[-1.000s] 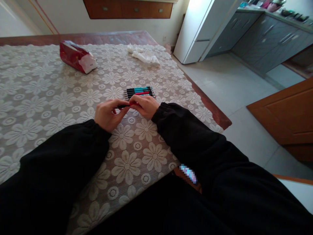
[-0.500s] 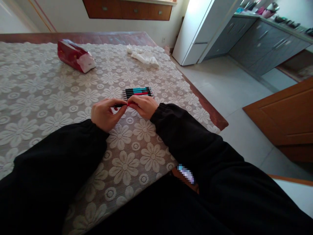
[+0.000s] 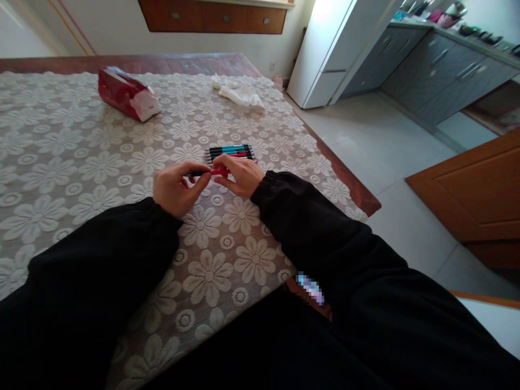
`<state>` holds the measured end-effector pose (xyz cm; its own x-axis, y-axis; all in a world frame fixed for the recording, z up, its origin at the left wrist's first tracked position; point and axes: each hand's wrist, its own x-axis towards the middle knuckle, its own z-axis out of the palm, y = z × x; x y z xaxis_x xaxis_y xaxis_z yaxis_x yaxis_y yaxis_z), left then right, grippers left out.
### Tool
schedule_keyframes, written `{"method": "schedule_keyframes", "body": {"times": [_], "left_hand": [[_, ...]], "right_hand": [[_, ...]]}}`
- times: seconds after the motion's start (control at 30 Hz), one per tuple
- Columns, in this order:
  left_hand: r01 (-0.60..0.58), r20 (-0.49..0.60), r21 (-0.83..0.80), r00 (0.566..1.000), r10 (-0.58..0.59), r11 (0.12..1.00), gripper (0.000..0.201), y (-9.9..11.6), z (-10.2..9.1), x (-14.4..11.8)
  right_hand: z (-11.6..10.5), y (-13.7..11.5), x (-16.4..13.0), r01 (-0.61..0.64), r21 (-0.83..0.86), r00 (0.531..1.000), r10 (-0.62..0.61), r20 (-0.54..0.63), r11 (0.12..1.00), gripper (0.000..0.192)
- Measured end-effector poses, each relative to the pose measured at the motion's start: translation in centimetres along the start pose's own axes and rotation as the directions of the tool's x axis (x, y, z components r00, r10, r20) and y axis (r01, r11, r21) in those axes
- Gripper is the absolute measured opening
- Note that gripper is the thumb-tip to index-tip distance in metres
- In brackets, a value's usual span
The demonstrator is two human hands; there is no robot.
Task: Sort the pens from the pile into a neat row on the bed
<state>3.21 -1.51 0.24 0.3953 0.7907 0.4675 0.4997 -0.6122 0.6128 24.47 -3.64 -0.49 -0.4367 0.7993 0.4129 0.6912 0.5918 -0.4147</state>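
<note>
- The left hand (image 3: 175, 188) is pinching the black end of a red-and-black pen (image 3: 208, 173) between thumb and fingertips.
- The right hand (image 3: 239, 174) is gripping the red end of the same pen, with fingers curled over the barrel.
- The pen is lying roughly level between the two hands, just above the lace tablecloth (image 3: 73, 162); it is slender, with a black section on the left and a red section on the right.
- A row of pens (image 3: 230, 152) is resting side by side on the cloth just beyond the right hand; teal, red and black barrels are showing.
- A red tissue pack (image 3: 127, 100) is sitting well apart, toward the far left of the table.
- A crumpled white tissue (image 3: 239, 93) is lying near the far edge.
- Black sleeves (image 3: 317, 238) are covering both forearms.
</note>
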Motion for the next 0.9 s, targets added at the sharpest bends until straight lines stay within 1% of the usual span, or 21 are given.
{"method": "schedule_keyframes", "body": {"times": [0.1, 0.2, 0.37, 0.4, 0.5, 0.67, 0.8, 0.9], "left_hand": [[-0.025, 0.009, 0.012, 1.000, 0.025, 1.000, 0.020, 0.00, -0.03, 0.03], [-0.048, 0.016, 0.009, 0.999, 0.048, 0.999, 0.020, 0.01, -0.05, 0.03], [-0.010, -0.005, -0.007, 1.000, 0.010, 1.000, 0.021, 0.01, -0.03, 0.00], [-0.016, 0.002, 0.000, 1.000, 0.016, 1.000, 0.021, 0.01, -0.02, -0.02], [-0.041, 0.015, 0.018, 0.999, 0.041, 0.999, 0.020, -0.02, 0.01, -0.05], [-0.004, -0.006, -0.001, 1.000, 0.004, 1.000, 0.022, -0.12, 0.05, -0.06], [-0.038, 0.019, 0.008, 0.999, 0.038, 0.999, 0.022, -0.11, 0.05, -0.09], [-0.024, 0.002, -0.003, 1.000, 0.024, 1.000, 0.022, -0.10, 0.05, -0.08]], "right_hand": [[0.04, 0.08, 0.00, 0.006, -0.024, 1.000, -0.007, -0.003, 1.000, 0.023], [0.07, 0.15, 0.03, 0.014, -0.031, 1.000, -0.013, 0.008, 0.999, 0.029], [0.02, 0.19, 0.09, 0.015, -0.033, 0.999, -0.016, -0.037, 0.999, 0.024], [0.01, 0.21, 0.09, 0.020, -0.044, 0.999, -0.021, -0.032, 0.999, 0.024], [-0.04, 0.26, 0.07, 0.019, -0.066, 1.000, -0.019, 0.002, 0.998, 0.032], [-0.13, 0.25, 0.05, 0.041, -0.033, 0.998, -0.042, -0.047, 0.999, 0.026], [-0.09, 0.39, 0.10, 0.041, -0.065, 0.999, -0.041, -0.002, 0.997, 0.032], [-0.05, 0.40, 0.10, 0.036, -0.064, 0.999, -0.037, -0.019, 0.997, 0.029]]}}
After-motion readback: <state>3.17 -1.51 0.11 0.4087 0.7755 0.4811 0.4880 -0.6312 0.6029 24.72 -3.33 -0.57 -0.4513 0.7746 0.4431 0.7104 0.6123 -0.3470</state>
